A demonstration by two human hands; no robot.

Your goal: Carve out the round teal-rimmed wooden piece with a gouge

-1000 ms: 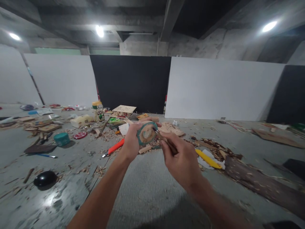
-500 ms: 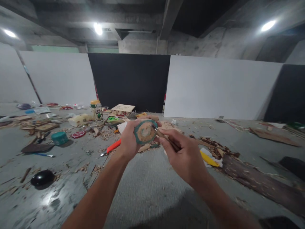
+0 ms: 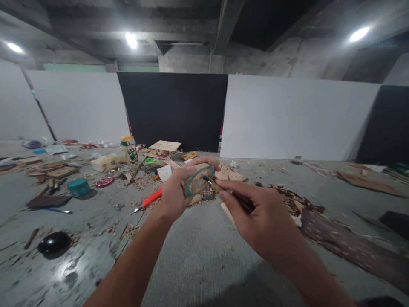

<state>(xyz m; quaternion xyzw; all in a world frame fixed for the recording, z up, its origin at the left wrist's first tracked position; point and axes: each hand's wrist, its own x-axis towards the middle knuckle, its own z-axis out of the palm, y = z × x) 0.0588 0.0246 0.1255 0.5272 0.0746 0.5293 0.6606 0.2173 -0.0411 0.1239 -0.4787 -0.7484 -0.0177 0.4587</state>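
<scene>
My left hand (image 3: 174, 189) is closed around a round wooden piece (image 3: 191, 187) with a teal rim and a rough, bare-wood hollow in its face. The piece is tilted, its face turned toward my right hand. In my right hand (image 3: 255, 209) is a carving gouge (image 3: 216, 185) with a wooden handle and a short metal blade. The blade tip lies at the hollowed face; whether it cuts into the wood I cannot tell. Below my left wrist, an orange utility knife (image 3: 151, 198) rests on the floor.
Wood shavings litter the floor. To the left are a teal lid (image 3: 79, 187), a red lid (image 3: 104, 182), a black dome (image 3: 54, 242) and a yellow-capped bottle (image 3: 128, 150). A brown bark-like slab (image 3: 348, 243) lies on the right. Black and white panels (image 3: 287, 119) stand behind.
The round piece has turned from nearly facing me to a steeper tilt. My right hand has moved slightly right and down, with the gouge tip now over the hollow instead of the rim.
</scene>
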